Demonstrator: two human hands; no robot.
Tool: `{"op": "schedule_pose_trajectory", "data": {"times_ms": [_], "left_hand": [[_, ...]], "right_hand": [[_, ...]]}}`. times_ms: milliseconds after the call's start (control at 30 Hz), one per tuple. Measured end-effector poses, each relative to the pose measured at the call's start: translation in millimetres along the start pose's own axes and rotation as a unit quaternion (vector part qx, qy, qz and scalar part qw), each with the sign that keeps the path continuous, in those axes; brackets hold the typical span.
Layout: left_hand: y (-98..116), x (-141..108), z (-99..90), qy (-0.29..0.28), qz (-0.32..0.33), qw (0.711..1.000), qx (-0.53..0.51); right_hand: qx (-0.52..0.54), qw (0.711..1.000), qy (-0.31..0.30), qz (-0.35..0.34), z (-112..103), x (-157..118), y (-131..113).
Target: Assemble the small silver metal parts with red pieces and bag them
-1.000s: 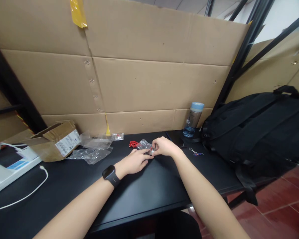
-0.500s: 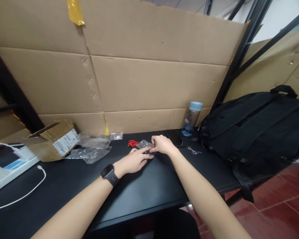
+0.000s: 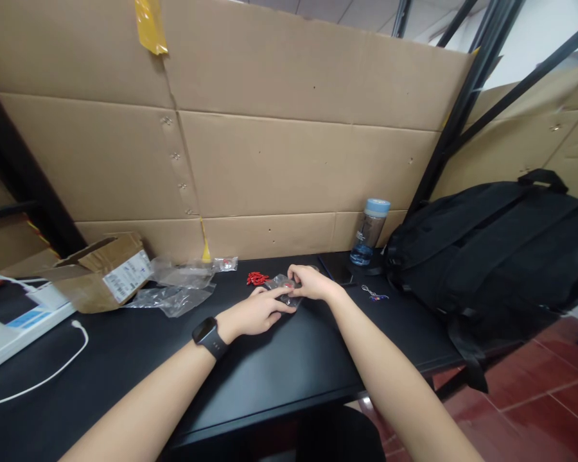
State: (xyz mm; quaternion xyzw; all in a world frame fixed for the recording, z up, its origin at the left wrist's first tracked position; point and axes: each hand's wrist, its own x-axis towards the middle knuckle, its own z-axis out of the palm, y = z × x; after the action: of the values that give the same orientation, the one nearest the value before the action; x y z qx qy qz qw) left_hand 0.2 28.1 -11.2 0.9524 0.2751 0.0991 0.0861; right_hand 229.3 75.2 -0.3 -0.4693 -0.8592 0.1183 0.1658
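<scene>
A small clear plastic bag (image 3: 280, 280) with something red in it lies on the black table, under and between my hands. My left hand (image 3: 257, 312), wearing a dark watch on its wrist, rests with its fingers spread, fingertips on the bag's near part. My right hand (image 3: 311, 282) reaches in from the right with thumb and fingers curled together at the bag's right side, closed on the bag. A small heap of red pieces (image 3: 257, 278) sits just left of the bag.
Clear plastic bags (image 3: 176, 298) and an open cardboard box (image 3: 96, 276) lie left, near a white power strip (image 3: 33, 324). Behind right are a phone (image 3: 337, 268) and a bottle (image 3: 368, 232); a keychain (image 3: 376, 294) and black backpack (image 3: 501, 250) are further right.
My right hand has shifted slightly at the bag, and a bit more of the red item shows between my hands. My left hand is nearly unmoved. The view has tilted slightly.
</scene>
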Motion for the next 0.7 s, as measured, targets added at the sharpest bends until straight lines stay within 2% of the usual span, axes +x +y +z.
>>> {"op": "schedule_pose_trajectory", "data": {"times_ms": [133, 267, 367, 500, 700], "left_hand": [[-3, -1, -0.2, 0.002, 0.003, 1.0, 0.0], [-6, -2, 1.9, 0.041, 0.005, 0.999, 0.004], [-10, -1, 5.8, 0.065, -0.01, 0.998, 0.017], [-14, -2, 5.0, 0.055, -0.023, 0.998, 0.026], [-13, -5, -4.8, 0.058, -0.024, 0.998, 0.017]], "right_hand": [[-0.039, 0.998, 0.037, 0.017, 10, 3, -5], [-0.088, 0.992, 0.065, 0.058, 16, 6, -8], [-0.114, 0.989, 0.058, 0.069, 18, 6, -14], [-0.131, 0.987, 0.041, 0.085, 19, 6, -19], [-0.123, 0.988, 0.075, 0.052, 21, 6, -16]]}}
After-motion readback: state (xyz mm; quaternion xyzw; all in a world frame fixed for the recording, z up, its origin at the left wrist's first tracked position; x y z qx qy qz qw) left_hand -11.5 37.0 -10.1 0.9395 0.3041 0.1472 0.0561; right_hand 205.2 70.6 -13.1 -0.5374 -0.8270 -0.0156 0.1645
